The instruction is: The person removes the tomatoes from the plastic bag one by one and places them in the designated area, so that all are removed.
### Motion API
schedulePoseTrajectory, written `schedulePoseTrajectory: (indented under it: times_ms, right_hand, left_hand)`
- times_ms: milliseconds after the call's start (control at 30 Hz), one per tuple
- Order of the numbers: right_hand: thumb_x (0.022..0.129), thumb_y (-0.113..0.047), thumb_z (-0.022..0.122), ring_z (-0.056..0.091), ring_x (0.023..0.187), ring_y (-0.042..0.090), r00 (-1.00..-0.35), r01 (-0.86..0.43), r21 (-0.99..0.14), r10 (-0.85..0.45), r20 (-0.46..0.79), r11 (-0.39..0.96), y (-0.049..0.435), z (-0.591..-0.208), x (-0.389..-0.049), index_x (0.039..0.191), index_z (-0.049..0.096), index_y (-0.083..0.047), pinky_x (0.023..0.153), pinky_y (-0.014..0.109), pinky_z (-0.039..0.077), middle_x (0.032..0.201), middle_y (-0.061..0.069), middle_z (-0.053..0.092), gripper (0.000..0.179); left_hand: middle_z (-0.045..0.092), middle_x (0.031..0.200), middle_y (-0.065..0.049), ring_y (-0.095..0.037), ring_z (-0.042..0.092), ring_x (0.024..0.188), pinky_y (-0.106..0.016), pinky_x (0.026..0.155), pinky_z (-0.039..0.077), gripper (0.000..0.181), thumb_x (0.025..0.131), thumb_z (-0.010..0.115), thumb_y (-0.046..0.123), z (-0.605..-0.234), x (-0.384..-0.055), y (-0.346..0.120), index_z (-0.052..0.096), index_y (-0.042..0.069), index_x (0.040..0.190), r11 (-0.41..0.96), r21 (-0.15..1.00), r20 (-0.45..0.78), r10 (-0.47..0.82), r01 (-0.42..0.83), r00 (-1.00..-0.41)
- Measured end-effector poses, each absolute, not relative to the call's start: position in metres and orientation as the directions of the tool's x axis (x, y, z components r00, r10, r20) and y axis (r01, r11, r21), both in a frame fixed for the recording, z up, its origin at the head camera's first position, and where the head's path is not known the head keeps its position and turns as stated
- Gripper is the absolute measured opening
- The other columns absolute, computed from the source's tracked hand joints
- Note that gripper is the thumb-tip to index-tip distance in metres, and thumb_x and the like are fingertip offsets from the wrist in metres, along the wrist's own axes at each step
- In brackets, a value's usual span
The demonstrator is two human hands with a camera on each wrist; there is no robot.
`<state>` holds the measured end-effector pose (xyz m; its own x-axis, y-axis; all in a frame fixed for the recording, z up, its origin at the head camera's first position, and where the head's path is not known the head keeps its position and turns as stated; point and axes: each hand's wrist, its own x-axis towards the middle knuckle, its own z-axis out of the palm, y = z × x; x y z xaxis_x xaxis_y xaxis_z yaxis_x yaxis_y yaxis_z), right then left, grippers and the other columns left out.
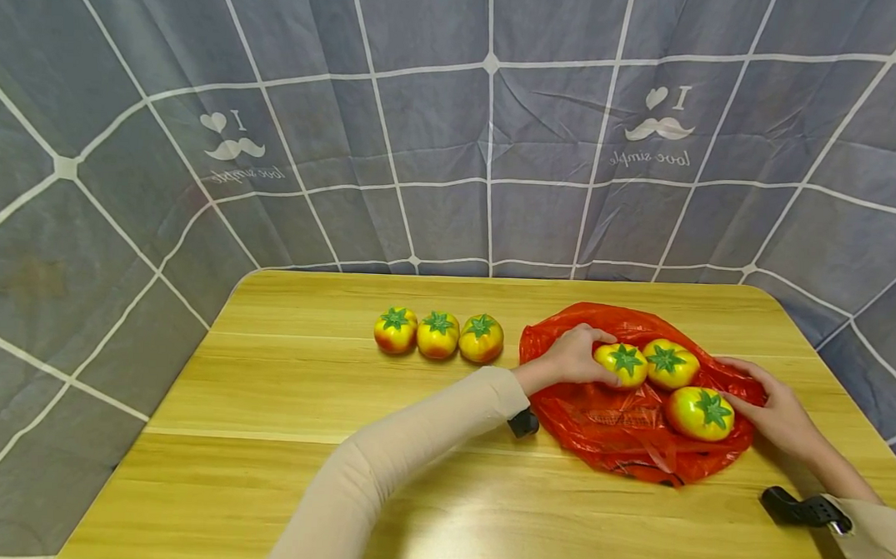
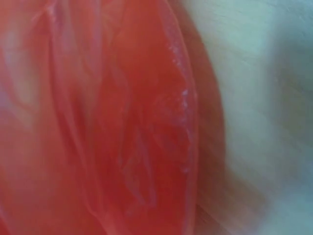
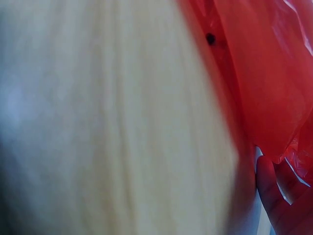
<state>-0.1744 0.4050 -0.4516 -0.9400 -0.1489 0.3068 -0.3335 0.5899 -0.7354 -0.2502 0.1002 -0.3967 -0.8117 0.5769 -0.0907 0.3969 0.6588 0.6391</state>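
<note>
Red plastic film worries me most: the crumpled bag (image 1: 599, 436) lies slack across the worktop (image 1: 277, 405), so any tug could drag everything on it. Clocking from the bag's middle in the head view, three yellow-and-red fruits rest among its folds: the left fruit (image 1: 617, 369) at eleven, the rear fruit (image 1: 671, 366) at one, the front fruit (image 1: 697, 414) at three. I can't tell whether they sit inside its mouth or on top. With the left hand (image 1: 576, 356) I have a grip around the left fruit, fingers and thumb on opposite sides; if that grip catches film too, lifting would pull the bag along. The right hand (image 1: 778, 411) is against the bag's rim at three, close by the front fruit; I can't tell whether its grip pinches film. Should it pull or nudge, that rounded fruit could roll off towards five. Smooth skins could also slip from my fingertips. The row of three fruits (image 1: 438, 336), outside between nine and ten, could scatter if my left forearm swings back carelessly.
</note>
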Motion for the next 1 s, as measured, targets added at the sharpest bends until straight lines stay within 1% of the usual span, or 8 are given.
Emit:
schedulePoseTrajectory:
  times_ms: [233,433,633,833,1000]
  right_hand:
    - [0.085,0.009,0.062,0.044,0.099,-0.023,-0.941,-0.329,-0.730,-0.145,0.305,0.599,0.4036,-0.4497,-0.1738,0.133,0.052,-0.005,0.078,-0.003,0.036,0.114,-0.041,0.045,0.051]
    - [0.085,0.008,0.063,0.045,0.097,-0.023,-0.945,-0.319,-0.737,-0.139,0.297,0.596,0.4031,-0.4488,-0.1728,0.133,0.053,-0.006,0.077,-0.003,0.037,0.114,-0.040,0.046,0.050]
    - [0.086,0.009,0.062,0.047,0.096,-0.022,-0.945,-0.320,-0.749,-0.142,0.295,0.580,0.4033,-0.4488,-0.1730,0.133,0.053,-0.007,0.077,-0.002,0.037,0.113,-0.040,0.047,0.051]
    - [0.086,0.010,0.060,0.048,0.097,-0.021,-0.948,-0.316,-0.774,-0.147,0.283,0.549,0.4026,-0.4485,-0.1724,0.134,0.053,-0.009,0.076,-0.001,0.040,0.114,-0.038,0.048,0.052]
    - [0.087,0.010,0.060,0.050,0.095,-0.020,-0.951,-0.309,-0.785,-0.145,0.274,0.537,0.4023,-0.4490,-0.1724,0.134,0.053,-0.010,0.075,0.000,0.041,0.114,-0.037,0.049,0.052]
  left_hand:
    - [0.054,0.122,-0.001,-0.007,0.051,0.101,-0.011,0.082,0.040,0.062,0.075,0.081,0.033,-0.3974,-0.2494,0.1028,0.060,0.017,0.131,0.659,0.648,-0.084,0.560,0.382,-0.824]
    - [0.054,0.123,-0.002,-0.009,0.051,0.106,-0.011,0.083,0.040,0.057,0.073,0.083,0.031,-0.3985,-0.2484,0.1032,0.065,0.018,0.125,0.650,0.643,-0.049,0.564,0.406,-0.825]
    - [0.056,0.120,-0.002,-0.009,0.051,0.106,-0.012,0.084,0.040,0.055,0.073,0.084,0.030,-0.3990,-0.2474,0.1022,0.066,0.018,0.123,0.633,0.630,-0.012,0.588,0.450,-0.809]
    - [0.058,0.121,-0.001,-0.009,0.052,0.106,-0.014,0.086,0.040,0.055,0.073,0.083,0.029,-0.4015,-0.2476,0.1031,0.064,0.018,0.124,0.615,0.640,-0.019,0.611,0.460,-0.791]
    - [0.060,0.126,0.001,-0.009,0.053,0.111,-0.015,0.088,0.041,0.059,0.074,0.083,0.029,-0.4032,-0.2478,0.1046,0.060,0.018,0.127,0.613,0.643,-0.036,0.622,0.458,-0.782]
